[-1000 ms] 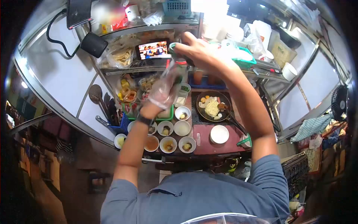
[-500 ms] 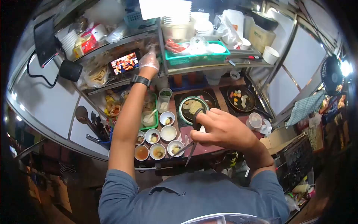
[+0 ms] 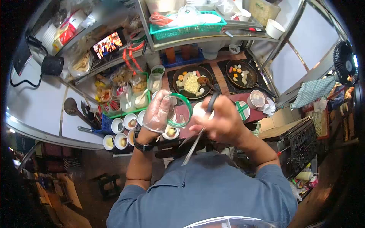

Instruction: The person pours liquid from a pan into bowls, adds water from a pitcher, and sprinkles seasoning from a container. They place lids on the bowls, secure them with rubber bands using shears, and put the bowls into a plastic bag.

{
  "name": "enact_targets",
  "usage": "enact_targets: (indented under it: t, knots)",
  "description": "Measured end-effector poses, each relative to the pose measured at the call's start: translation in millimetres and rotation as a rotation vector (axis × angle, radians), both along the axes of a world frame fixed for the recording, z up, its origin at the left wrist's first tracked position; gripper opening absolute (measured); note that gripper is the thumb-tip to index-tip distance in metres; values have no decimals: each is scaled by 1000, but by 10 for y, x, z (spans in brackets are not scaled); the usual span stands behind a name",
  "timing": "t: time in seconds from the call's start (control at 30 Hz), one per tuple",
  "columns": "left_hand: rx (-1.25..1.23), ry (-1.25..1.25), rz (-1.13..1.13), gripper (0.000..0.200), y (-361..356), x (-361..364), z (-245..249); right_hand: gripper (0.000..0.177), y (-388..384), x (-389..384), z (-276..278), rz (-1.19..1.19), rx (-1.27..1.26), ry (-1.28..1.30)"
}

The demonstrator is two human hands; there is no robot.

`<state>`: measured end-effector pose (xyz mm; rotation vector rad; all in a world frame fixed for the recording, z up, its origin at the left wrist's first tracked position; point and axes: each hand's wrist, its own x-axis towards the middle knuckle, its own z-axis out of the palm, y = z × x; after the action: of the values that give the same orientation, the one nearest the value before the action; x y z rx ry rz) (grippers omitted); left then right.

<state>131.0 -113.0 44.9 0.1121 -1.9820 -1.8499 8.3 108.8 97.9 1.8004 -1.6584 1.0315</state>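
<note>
My left hand (image 3: pixel 157 114), in a clear plastic glove, is closed on a green ring that looks like a roll of tape (image 3: pixel 184 122). To its right, my right hand (image 3: pixel 224 119) grips black-handled scissors (image 3: pixel 194 148), their blades pointing down toward my shirt. Motion smears the right fingers. A white round thing (image 3: pixel 198 109) shows between the hands, partly hidden by the right fingers. Beyond the right hand is a lidded tub (image 3: pixel 244 114) crossed with green strips. Small white bowls (image 3: pixel 121 140) of seasonings lie near the left forearm, some covered by the glove.
A frying pan (image 3: pixel 193 80) behind my hands holds noodles and pieces of food; a second pan (image 3: pixel 240 73) is farther right. A clear tub (image 3: pixel 257 98) stands at the counter's right. Overhead runs a shelf with a green basket (image 3: pixel 186 29). A phone (image 3: pixel 107 45) is propped at left.
My left hand has come down from the shelf by the phone and now holds the green ring beside the scissors. Red strips now show hanging at that shelf. The view has shifted.
</note>
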Motion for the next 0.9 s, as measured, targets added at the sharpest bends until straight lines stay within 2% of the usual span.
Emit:
enact_targets:
  t: [0.03,0.1,0.13,0.17,0.23,0.3,0.37,0.43,0.47,0.53,0.6,0.63,0.7,0.77,0.83,0.9]
  knots:
    - [86,24,-81,20,-16,75,-45,56,-13,28,0,25,-8,-363]
    - [45,-34,-80,21,65,179,-17,60,7,-12,-63,177,207,-848]
    - [-8,-86,-87,22,95,212,8,60,23,-37,-41,208,368,-908]
    - [-7,-91,-92,22,108,223,13,59,-63,24,-146,363,306,-1025]
    - [-322,6,-57,25,119,237,24,58,-54,72,-146,322,378,-1042]
    - [-274,-71,-60,27,136,300,72,57,-80,147,-169,276,339,-1062]
    - [-336,-116,-6,27,129,344,63,55,-90,188,-201,229,299,-1080]
    - [-376,-99,-24,27,142,365,58,52,-106,198,-276,296,325,-1001]
    - [-380,-78,-3,27,139,375,20,49,-127,231,-317,318,307,-1062]
    - [-383,-57,17,27,139,399,-54,48,-100,328,-288,246,310,-1086]
    - [-216,-85,79,26,138,431,-122,47,-106,426,-304,185,317,-1105]
    - [-217,-86,88,26,148,432,-170,45,-118,471,-339,121,282,-1045]
    - [28,27,110,25,178,420,-242,44,-140,563,-374,74,254,-980]
    - [-38,5,135,28,134,457,-197,45,-162,636,-378,39,158,-939]
    - [-444,9,109,25,93,498,-113,45,-204,648,-328,48,127,-980]
    - [-460,-30,70,23,119,558,-36,43,-217,590,-302,104,207,-951]
